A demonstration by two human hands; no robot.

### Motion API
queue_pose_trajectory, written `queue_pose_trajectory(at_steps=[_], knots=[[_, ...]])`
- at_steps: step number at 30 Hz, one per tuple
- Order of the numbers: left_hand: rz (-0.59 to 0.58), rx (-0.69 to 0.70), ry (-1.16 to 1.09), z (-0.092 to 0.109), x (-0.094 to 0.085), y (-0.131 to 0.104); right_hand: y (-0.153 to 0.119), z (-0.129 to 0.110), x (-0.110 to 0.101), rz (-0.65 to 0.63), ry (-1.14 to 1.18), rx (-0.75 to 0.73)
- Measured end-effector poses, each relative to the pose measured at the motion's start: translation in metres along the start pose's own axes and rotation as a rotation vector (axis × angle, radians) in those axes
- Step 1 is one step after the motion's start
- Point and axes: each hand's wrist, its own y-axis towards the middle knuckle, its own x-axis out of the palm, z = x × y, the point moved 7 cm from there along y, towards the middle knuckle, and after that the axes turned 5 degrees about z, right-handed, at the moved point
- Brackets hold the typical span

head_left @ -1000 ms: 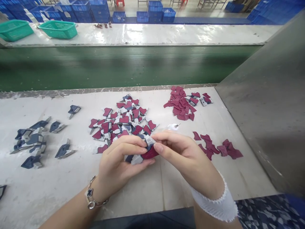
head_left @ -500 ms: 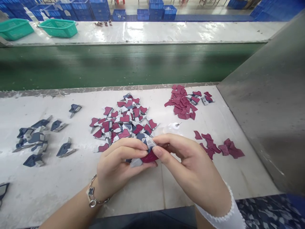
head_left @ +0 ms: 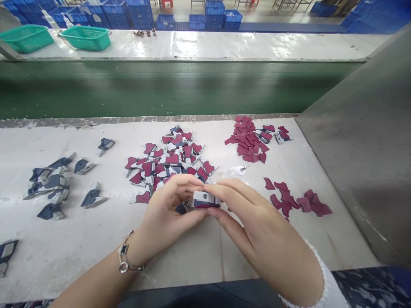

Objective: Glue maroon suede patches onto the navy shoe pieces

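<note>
Between my two hands is a small grey and dark-blue plastic part (head_left: 205, 198), with a strip of maroon along its lower edge. My left hand (head_left: 175, 207) pinches it from the left, thumb below and fingers above. From the right, my right hand (head_left: 247, 218) grips it too, thumb underneath and index finger on top. Just beyond my hands lies a heap of similar parts with maroon pieces on them (head_left: 172, 158). A small white bottle with a thin needle tip (head_left: 237, 170) lies past my right hand, partly hidden.
Loose maroon pieces form a pile (head_left: 245, 139) at the back right and a smaller group (head_left: 284, 196) nearer. Dark-blue and grey parts (head_left: 53, 182) lie at left. A metal panel (head_left: 359, 141) bounds the right side. Beyond a green belt (head_left: 180, 87) stand green baskets (head_left: 86, 37).
The part has been turned in my hands: its grey face with a small hole now faces me, and the maroon side points down. Both hands still hold it.
</note>
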Motion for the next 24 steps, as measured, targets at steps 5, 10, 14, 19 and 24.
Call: queue_pose_trajectory(at_steps=[5,10,14,19,24], knots=[[-0.074,0.024,0.115,0.003,0.004,-0.006,0.000,-0.003,-0.003,-0.049,0.030,-0.107],[-0.032,0.000,0.095,0.003,0.001,-0.009,0.000,-0.001,-0.009,-0.029,0.068,-0.124],[-0.077,-0.122,-0.178,0.002,0.003,-0.003,-0.001,0.000,-0.013,-0.022,0.149,-0.117],[-0.065,-0.185,-0.125,-0.001,0.004,-0.001,-0.003,0.003,-0.016,0.029,0.133,-0.027],[-0.045,-0.059,0.078,0.003,0.001,-0.002,-0.004,0.010,-0.013,0.019,0.088,0.061]])
